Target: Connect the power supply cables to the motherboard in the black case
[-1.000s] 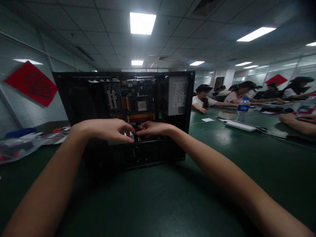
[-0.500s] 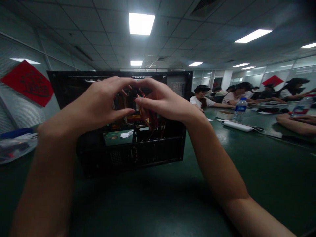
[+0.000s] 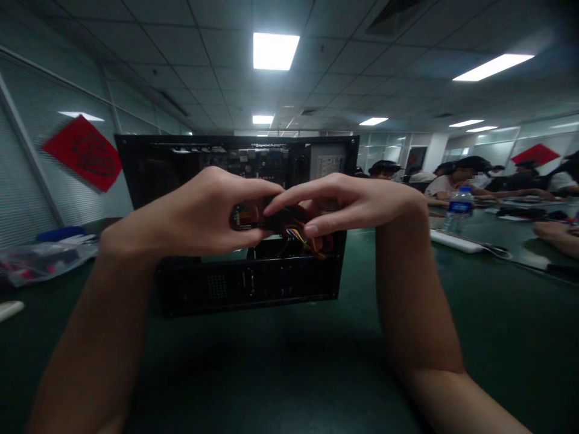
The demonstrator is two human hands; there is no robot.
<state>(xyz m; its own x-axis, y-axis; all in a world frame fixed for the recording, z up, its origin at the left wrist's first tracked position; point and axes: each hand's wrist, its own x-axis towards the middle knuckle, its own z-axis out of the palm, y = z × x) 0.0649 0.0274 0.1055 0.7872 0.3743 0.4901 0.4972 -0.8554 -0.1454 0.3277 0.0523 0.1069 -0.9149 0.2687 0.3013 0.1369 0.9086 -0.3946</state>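
An open black computer case (image 3: 253,283) stands on the dark green table (image 3: 289,374), its motherboard facing me. Both hands are raised in front of it. My left hand (image 3: 203,211) is closed round a small dark connector (image 3: 246,217) with an orange part. My right hand (image 3: 348,202) pinches the bundle of red, yellow and black cables (image 3: 303,235) that runs from that connector down into the case. The fingertips of both hands meet at the connector.
Clear plastic bags with parts (image 3: 40,262) lie at the left. A water bottle (image 3: 456,211) and a white power strip (image 3: 456,241) sit at the right, where several other people work along the table. Red paper decorations (image 3: 84,150) hang on the blinds.
My hands rose from the case's lower bay, pulling a cable bundle up and out. They have since dropped slightly and now grip the connector at its end.
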